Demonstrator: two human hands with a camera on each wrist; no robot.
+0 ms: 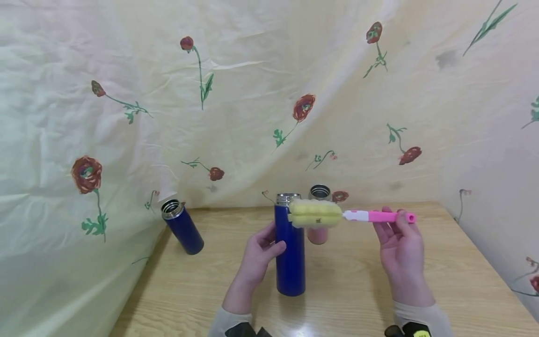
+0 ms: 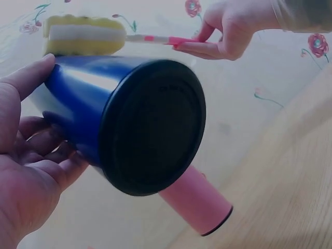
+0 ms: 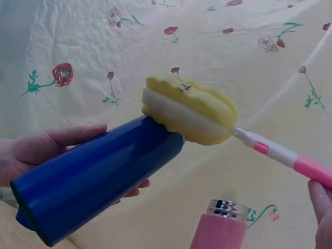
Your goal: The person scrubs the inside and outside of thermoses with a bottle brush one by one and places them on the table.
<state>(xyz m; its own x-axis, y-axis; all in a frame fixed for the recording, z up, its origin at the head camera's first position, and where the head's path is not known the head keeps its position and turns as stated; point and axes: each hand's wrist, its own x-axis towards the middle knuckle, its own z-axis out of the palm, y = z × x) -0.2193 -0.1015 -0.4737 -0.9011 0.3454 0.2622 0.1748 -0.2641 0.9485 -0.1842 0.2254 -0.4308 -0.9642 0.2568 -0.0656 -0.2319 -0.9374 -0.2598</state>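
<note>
My left hand (image 1: 258,255) grips a tall blue vacuum flask (image 1: 290,262) around its side, thumb across the front. A silver rim (image 1: 286,198) shows at the flask's top, and the left wrist view shows its dark base (image 2: 155,129). My right hand (image 1: 403,250) pinches the pink end of a sponge bottle brush (image 1: 357,216) between thumb and fingers. The brush lies level, its yellow and white sponge head (image 3: 192,111) pointing left. In the head view this head overlaps the flask just below the rim; the right wrist view shows it right at the flask's top end.
A pink flask (image 1: 318,235) with an uncovered mouth stands behind the sponge head, partly hidden by it. Another blue flask (image 1: 185,230), also uncovered, stands at the left of the wooden table (image 1: 345,299). Flower-printed cloth (image 1: 252,131) hangs behind the table and along its sides.
</note>
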